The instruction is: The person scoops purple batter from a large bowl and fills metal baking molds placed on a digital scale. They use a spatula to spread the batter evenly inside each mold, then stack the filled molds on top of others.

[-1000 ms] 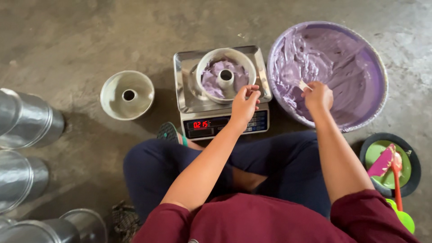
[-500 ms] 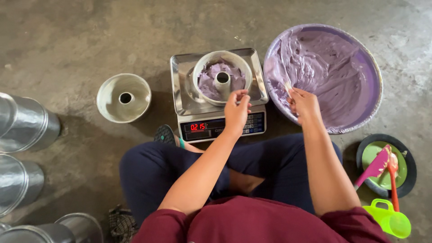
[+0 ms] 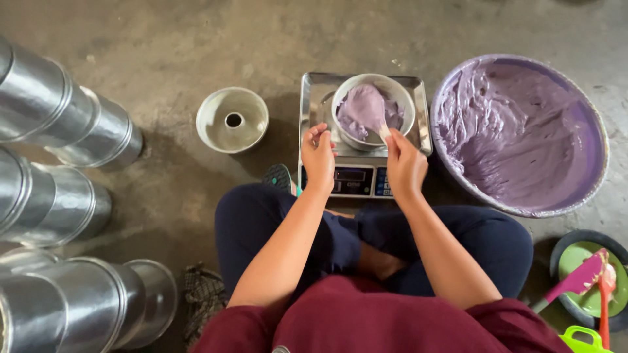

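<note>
A metal ring cake tin (image 3: 400,94) stands on a digital scale (image 3: 356,179) in front of me, partly filled with purple batter. My right hand (image 3: 405,163) grips a spatula (image 3: 367,110) loaded with purple batter, held over the tin. My left hand (image 3: 318,157) rests at the tin's near left rim, fingers curled against it. A large bowl of purple batter (image 3: 520,131) sits to the right of the scale.
An empty ring tin (image 3: 232,119) lies on the concrete floor left of the scale. Stacks of metal tins (image 3: 59,189) lie along the left edge. At the lower right are a green dish (image 3: 592,278) with pink and red spatulas and a green cup.
My right hand has come from the big bowl to the tin on the scale, bringing a spatula load of batter. The view has shifted, so everything sits further right.
</note>
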